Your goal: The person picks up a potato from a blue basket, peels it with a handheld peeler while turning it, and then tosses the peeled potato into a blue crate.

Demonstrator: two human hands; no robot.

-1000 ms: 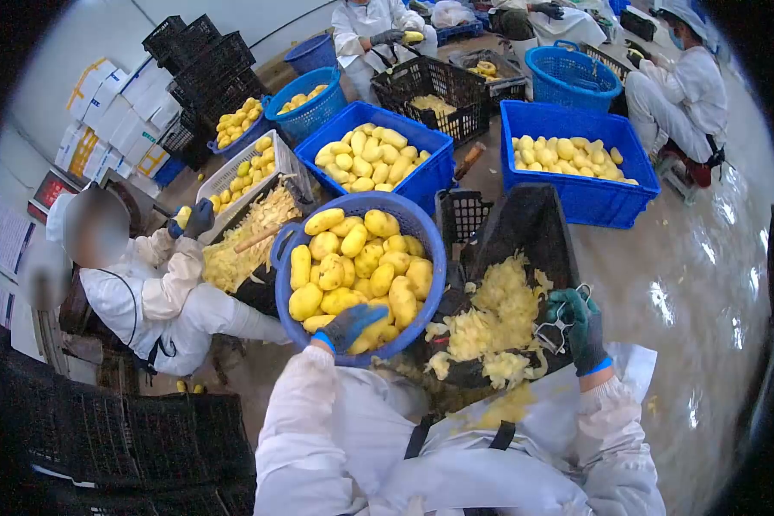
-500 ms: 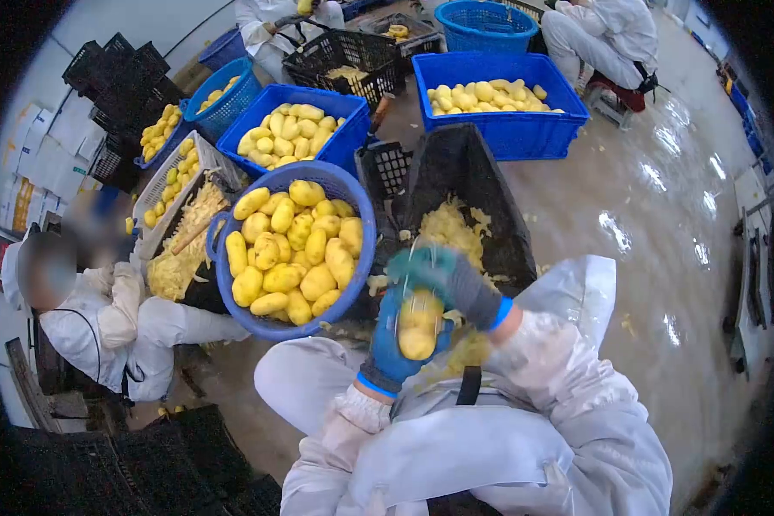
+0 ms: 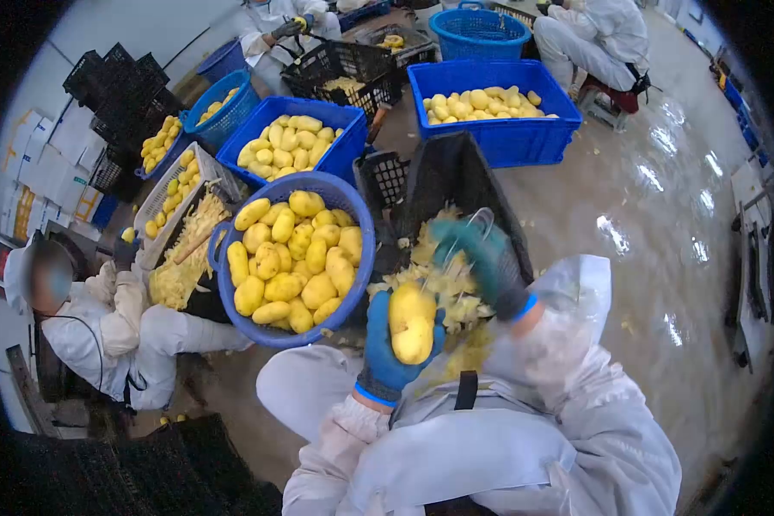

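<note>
My left hand [image 3: 385, 353], in a blue glove, is wrapped round a large yellow potato [image 3: 412, 323] held upright above my lap. The potato's pale, peeled-looking surface faces up. To its upper right, my right hand [image 3: 482, 254] in a green and grey glove is closed on a peeler [image 3: 483, 221], whose thin metal loop shows above the fingers. Motion blurs this hand, and it is apart from the potato. Beneath it, pale peelings [image 3: 439, 279] lie heaped in a black crate [image 3: 469, 181]. Left of my hands stands a purple-blue basket [image 3: 369, 249] full of potatoes [image 3: 297, 254].
Two blue bins [image 3: 490, 144] [image 3: 232, 142] of potatoes stand beyond the black crate. A co-worker [image 3: 103, 322] sits at left by a tray of peelings [image 3: 181, 267]; others sit at the back. The floor [image 3: 628, 224] at right looks wet.
My right hand with the peeler has moved off the potato, up and to the right. More of the potato shows in my left hand, which stays in nearly the same place.
</note>
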